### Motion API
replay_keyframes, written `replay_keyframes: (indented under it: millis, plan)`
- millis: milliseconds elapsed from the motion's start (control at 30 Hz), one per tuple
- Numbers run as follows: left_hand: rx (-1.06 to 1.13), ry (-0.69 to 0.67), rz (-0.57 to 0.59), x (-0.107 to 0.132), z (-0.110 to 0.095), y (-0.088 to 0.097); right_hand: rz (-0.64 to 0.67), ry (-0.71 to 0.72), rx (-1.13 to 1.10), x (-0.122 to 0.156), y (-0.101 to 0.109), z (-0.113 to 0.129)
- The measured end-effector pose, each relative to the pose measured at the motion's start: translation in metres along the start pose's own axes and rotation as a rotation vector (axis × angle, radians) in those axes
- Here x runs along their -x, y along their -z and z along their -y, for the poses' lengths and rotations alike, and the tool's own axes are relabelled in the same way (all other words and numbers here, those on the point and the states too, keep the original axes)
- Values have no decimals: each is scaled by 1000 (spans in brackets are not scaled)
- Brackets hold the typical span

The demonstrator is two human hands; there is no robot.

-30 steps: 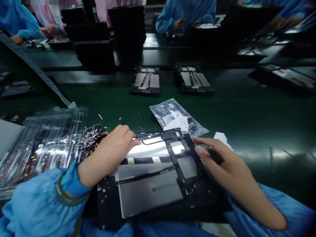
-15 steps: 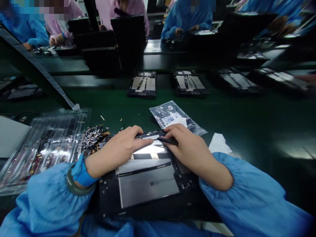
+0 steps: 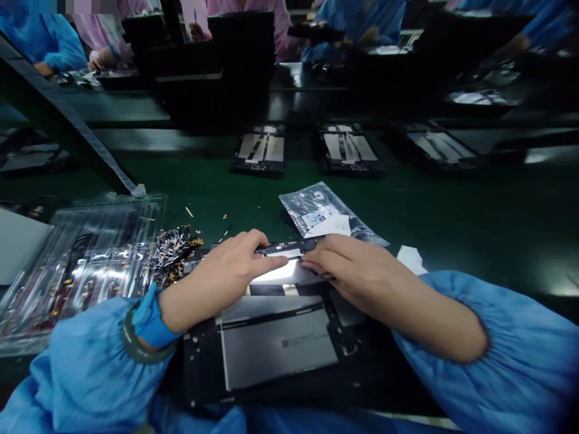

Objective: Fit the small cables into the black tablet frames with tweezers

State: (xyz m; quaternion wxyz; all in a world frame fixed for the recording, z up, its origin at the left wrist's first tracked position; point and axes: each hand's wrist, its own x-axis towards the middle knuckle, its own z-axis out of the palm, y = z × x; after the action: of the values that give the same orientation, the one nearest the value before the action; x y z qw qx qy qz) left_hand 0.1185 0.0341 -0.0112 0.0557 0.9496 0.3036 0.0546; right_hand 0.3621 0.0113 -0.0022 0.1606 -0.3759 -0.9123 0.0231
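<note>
An opened tablet (image 3: 275,352) with a flat silver battery and black frame lies in front of me, with a shiny silver part (image 3: 280,271) near its far end. My left hand (image 3: 242,262) grips that far end, fingers curled over the edge and thumb stretched along the shiny part. At the far right corner, my right hand (image 3: 348,259) is closed, its thumb and forefinger pinched against the tablet. Part of a slim black tool (image 3: 332,277) shows under its fingers; the rest is hidden.
Loose small flex-cable parts (image 3: 174,253) lie left beside clear plastic trays (image 3: 81,265). A clear bag (image 3: 328,211) with white labels lies beyond the tablet, a white scrap (image 3: 411,259) to the right. Other opened tablets (image 3: 260,150) line the back; co-workers (image 3: 357,30) sit opposite.
My right hand has rolled over, so the black tool that stuck out from its fingers is now mostly hidden. The left thumb stays on the shiny part. The view has shifted slightly.
</note>
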Motion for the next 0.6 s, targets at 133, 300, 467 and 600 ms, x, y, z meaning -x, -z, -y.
replay_keyframes:
  millis: [133, 300, 467, 600]
  plan:
    - [-24, -14, -47, 0, -3, -3, -23, 77, -25, 8, 6, 2]
    - [-20, -41, -99, 1, -3, -6, -16, 92, 4, 13, 9, 1]
    - [-6, -44, -91, 1, -2, -7, -55, 110, 170, 16, 0, -11]
    - [6, -44, -88, 1, -1, -7, -90, 106, 220, 14, -2, -12]
